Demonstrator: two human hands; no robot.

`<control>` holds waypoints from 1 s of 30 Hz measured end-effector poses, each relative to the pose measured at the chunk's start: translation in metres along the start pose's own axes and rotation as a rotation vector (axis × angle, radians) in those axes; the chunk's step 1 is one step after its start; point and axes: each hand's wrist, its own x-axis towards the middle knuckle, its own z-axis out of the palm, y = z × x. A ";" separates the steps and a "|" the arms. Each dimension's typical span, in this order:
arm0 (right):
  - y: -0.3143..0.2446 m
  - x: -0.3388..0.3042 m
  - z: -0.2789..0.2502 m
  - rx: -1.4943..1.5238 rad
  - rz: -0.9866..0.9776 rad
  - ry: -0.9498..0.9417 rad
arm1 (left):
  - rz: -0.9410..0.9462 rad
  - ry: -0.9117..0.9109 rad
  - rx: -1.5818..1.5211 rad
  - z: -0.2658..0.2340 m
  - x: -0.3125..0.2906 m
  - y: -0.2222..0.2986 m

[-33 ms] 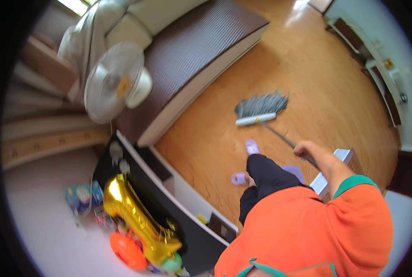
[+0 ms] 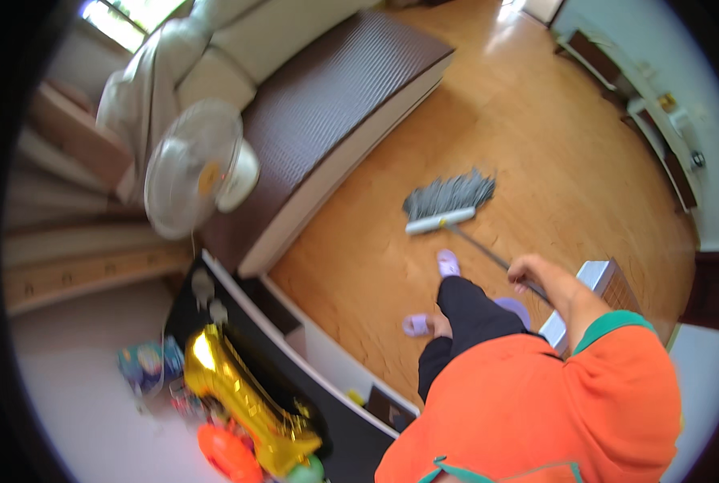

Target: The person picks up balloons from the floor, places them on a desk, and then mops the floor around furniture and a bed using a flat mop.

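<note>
My right hand (image 2: 527, 270) is wrapped round the thin grey handle (image 2: 482, 248) of a mop. The handle slants down and forward to the mop's white bar (image 2: 440, 221). Grey strands of the mop head (image 2: 450, 198) lie spread on the wooden floor just beyond the bar. My feet, in lilac slippers (image 2: 448, 263), stand close behind the mop head, one ahead of the other. The left hand is out of the picture.
At the left are a brown-matted sofa (image 2: 351, 97), a standing fan (image 2: 194, 169) and a black-topped cabinet (image 2: 351, 439) with a gold foil balloon (image 2: 243, 402). A white box-like piece with wooden sides (image 2: 593, 278) stands beside my right arm. Low furniture (image 2: 657, 133) lines the right wall.
The view has tilted slightly, so the room sits a little lower in the picture. The mop keeps nearly the same place on the floor, and my right hand still grips its handle.
</note>
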 end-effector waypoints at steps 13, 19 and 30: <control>0.171 -0.085 -0.168 0.180 -0.303 0.001 | 0.453 -0.160 0.385 0.025 0.110 0.273; 0.299 -0.137 -0.244 0.336 -0.380 0.026 | 0.281 -0.353 0.002 0.163 0.083 0.494; 0.394 -0.172 -0.267 0.769 -0.427 0.134 | 0.738 -0.668 1.039 0.342 0.169 0.737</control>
